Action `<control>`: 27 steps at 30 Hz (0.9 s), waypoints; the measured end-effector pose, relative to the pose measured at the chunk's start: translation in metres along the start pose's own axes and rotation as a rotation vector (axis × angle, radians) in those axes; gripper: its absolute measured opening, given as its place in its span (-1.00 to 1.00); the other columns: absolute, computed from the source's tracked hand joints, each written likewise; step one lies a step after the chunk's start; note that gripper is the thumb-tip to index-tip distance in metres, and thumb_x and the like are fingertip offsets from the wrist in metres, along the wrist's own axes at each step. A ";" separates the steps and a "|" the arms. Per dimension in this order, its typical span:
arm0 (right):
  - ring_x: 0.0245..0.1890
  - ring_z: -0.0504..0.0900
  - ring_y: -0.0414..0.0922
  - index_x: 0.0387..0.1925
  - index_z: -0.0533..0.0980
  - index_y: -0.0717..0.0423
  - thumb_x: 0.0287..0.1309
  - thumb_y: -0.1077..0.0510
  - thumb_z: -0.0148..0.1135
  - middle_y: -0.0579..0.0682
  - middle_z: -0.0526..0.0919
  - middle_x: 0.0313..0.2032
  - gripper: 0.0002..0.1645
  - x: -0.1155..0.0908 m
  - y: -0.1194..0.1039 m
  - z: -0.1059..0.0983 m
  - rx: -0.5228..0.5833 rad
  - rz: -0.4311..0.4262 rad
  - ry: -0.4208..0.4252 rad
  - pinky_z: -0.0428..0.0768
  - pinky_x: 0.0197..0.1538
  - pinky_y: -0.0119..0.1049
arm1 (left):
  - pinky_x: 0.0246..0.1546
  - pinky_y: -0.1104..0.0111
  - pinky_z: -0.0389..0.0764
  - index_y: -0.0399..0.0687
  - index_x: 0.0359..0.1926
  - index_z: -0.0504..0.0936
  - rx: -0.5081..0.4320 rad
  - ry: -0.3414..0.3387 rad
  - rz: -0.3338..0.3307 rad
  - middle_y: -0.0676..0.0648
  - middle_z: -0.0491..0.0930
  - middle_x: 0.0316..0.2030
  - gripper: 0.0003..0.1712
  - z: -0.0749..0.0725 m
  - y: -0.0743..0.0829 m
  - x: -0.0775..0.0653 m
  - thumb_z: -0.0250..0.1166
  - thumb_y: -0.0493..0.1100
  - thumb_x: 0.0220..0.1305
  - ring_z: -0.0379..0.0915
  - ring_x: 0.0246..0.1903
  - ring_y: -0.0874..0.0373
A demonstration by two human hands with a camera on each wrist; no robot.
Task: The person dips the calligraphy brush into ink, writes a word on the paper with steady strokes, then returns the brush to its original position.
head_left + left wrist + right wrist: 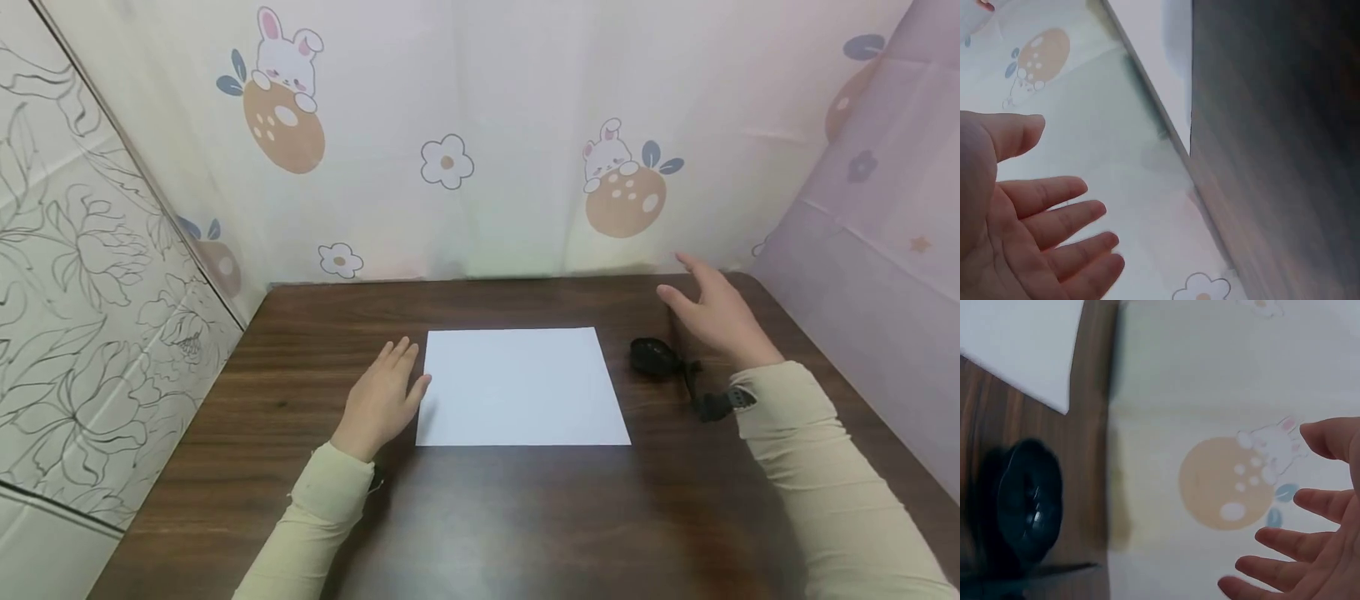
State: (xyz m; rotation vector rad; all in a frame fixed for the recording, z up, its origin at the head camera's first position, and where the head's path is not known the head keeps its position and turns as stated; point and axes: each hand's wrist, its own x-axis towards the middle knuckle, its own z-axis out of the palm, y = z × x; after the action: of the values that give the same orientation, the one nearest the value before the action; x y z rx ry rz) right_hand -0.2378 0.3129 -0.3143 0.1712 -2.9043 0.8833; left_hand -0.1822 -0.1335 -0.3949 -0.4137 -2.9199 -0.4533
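A blank white sheet of paper point(521, 387) lies on the dark wooden table. My left hand point(382, 398) is beside the sheet's left edge, fingers extended and thumb apart, holding nothing. In the left wrist view the left palm point(1016, 231) shows bare. To the right of the paper is a small black dish point(654, 357) with a wavy rim. My right hand point(716, 315) is just beyond and right of that dish, thumb and fingers spread, with nothing in it. A slim dark pointed stick point(1063, 570) lies close by the dish point(1030, 503).
A white curtain point(517, 217) with rabbit and flower prints hangs along the table's back edge. The left side has a panel point(90, 275) with line-drawn flowers, and a lilac cloth point(885, 208) hangs at the right. A black strap device point(720, 404) is on the right wrist.
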 end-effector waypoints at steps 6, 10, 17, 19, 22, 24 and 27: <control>0.36 0.16 0.45 0.56 -0.18 0.03 0.37 -0.35 -0.13 0.44 0.05 0.45 -0.02 0.014 0.020 -0.002 0.036 0.085 -0.039 0.26 0.25 0.43 | 0.35 0.03 0.38 -0.26 0.36 0.37 0.000 -0.049 0.066 -0.21 0.30 0.40 -0.39 0.003 0.004 -0.011 0.12 0.00 0.44 0.21 0.42 -0.09; 0.33 0.19 0.45 0.53 -0.13 0.20 0.40 -0.30 -0.16 0.51 0.15 0.37 -0.04 0.021 0.033 0.002 0.017 0.128 -0.048 0.29 0.24 0.42 | 0.35 0.04 0.39 -0.24 0.35 0.39 -0.011 -0.101 0.107 -0.20 0.33 0.39 -0.40 0.005 0.007 -0.019 0.15 -0.01 0.42 0.25 0.40 -0.08; 0.11 0.48 0.42 0.45 0.01 0.40 0.43 -0.12 -0.10 0.58 0.31 0.23 -0.16 0.028 0.061 0.018 0.013 0.219 -0.066 0.46 0.13 0.30 | 0.33 0.04 0.43 -0.26 0.30 0.45 -0.019 -0.199 0.202 -0.23 0.39 0.35 -0.40 0.012 0.008 -0.031 0.21 0.01 0.37 0.32 0.36 -0.09; 0.02 0.57 0.38 0.42 0.05 0.45 0.43 -0.05 -0.07 0.58 0.35 0.20 -0.20 0.030 0.070 0.024 0.005 0.224 -0.076 0.55 0.05 0.23 | 0.31 0.05 0.44 -0.29 0.27 0.47 -0.018 -0.218 0.246 -0.26 0.41 0.33 -0.41 0.014 0.008 -0.034 0.24 -0.03 0.35 0.35 0.34 -0.10; -0.05 0.61 0.34 0.38 0.09 0.50 0.40 0.02 -0.02 0.58 0.36 0.17 -0.23 0.032 0.080 0.029 -0.012 0.235 -0.098 0.59 -0.03 0.16 | 0.31 0.04 0.44 -0.34 0.24 0.48 -0.025 -0.246 0.295 -0.31 0.43 0.30 -0.41 0.014 0.008 -0.038 0.29 -0.07 0.30 0.38 0.31 -0.13; -0.03 0.59 0.35 0.37 0.10 0.53 0.37 0.05 0.00 0.59 0.34 0.19 -0.23 0.034 0.085 0.032 -0.013 0.253 -0.118 0.58 -0.02 0.17 | 0.33 0.04 0.42 -0.35 0.24 0.48 -0.021 -0.271 0.311 -0.32 0.43 0.30 -0.40 0.015 0.009 -0.041 0.30 -0.07 0.29 0.37 0.31 -0.16; 0.12 0.46 0.40 0.35 0.11 0.54 0.34 0.06 0.01 0.58 0.26 0.24 -0.23 0.036 0.090 0.036 -0.010 0.295 -0.160 0.49 0.12 0.26 | 0.36 0.01 0.37 -0.35 0.24 0.47 -0.017 -0.314 0.314 -0.33 0.40 0.31 -0.36 0.016 0.009 -0.043 0.32 -0.04 0.26 0.33 0.33 -0.19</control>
State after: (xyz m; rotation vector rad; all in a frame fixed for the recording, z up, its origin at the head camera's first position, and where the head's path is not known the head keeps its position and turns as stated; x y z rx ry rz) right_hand -0.2880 0.3641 -0.3882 -0.2034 -3.1367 0.9336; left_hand -0.1405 -0.1303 -0.4157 -1.0114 -3.0592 -0.3978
